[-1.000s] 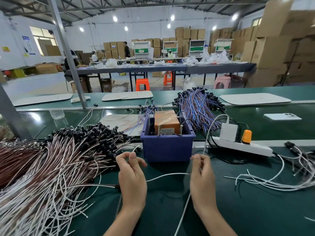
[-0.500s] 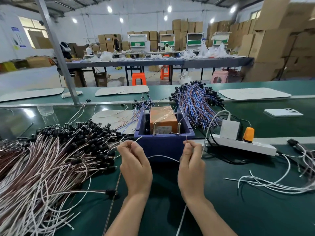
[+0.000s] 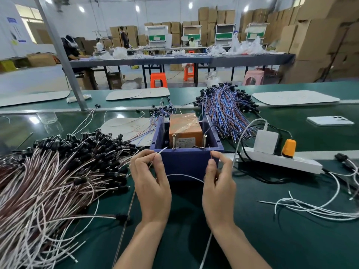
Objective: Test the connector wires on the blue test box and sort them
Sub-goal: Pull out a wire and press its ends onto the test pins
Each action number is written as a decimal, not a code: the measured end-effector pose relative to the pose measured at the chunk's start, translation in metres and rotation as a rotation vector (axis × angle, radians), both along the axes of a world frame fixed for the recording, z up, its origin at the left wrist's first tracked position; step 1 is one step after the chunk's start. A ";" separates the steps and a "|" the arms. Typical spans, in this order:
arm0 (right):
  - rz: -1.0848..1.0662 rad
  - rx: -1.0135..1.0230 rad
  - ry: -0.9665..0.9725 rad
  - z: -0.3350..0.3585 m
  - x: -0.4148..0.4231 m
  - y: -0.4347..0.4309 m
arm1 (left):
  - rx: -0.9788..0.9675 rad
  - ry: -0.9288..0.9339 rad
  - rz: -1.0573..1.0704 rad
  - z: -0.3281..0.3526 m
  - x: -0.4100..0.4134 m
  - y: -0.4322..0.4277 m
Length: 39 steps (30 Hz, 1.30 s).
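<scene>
Wire (image 3: 184,174) is what both our hands hold, one end each, just in front of the box (image 3: 186,164). Our left hand (image 3: 151,183) pinches the white end between thumb and forefinger. Its bare tip sticks out past the pinch, tilted up and to the right, pointing over the near wall of the box. Our right hand (image 3: 217,185) pinches the reddish end, which stands nearly upright above the pinch, level with the box's right front corner.

Inside the box, just beyond that wall and in front of an orange block (image 3: 184,129), stand a left screw (image 3: 173,141) and a right screw (image 3: 205,141), both upright. The left screw lies ahead of our left hand and a little to its right. The right screw lies ahead of our right hand and a little to its left. So each hand is the nearer one for its own screw, and neither needs to cross. As we judge it, the coming move is a short reach up and forward, each tip laid against an upright shank. Neither tip touches a screw yet.

The pile (image 3: 58,181) lies left of our left hand; loose white wires (image 3: 310,209) lie on the bench (image 3: 184,239) well right of our right hand.
</scene>
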State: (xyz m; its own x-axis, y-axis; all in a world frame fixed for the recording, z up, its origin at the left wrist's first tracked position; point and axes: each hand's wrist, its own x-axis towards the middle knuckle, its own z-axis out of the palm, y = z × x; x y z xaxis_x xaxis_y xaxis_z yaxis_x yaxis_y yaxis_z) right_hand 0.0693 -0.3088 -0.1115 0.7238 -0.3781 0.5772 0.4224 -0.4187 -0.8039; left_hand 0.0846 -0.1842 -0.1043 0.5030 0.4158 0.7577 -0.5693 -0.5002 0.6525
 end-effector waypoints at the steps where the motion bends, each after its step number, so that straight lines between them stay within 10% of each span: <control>1: -0.005 -0.001 0.000 0.000 0.001 0.000 | -0.005 0.000 -0.008 0.000 0.000 0.000; 39: -0.009 0.006 -0.023 -0.004 0.010 0.003 | -0.035 0.076 -0.045 0.005 0.007 -0.002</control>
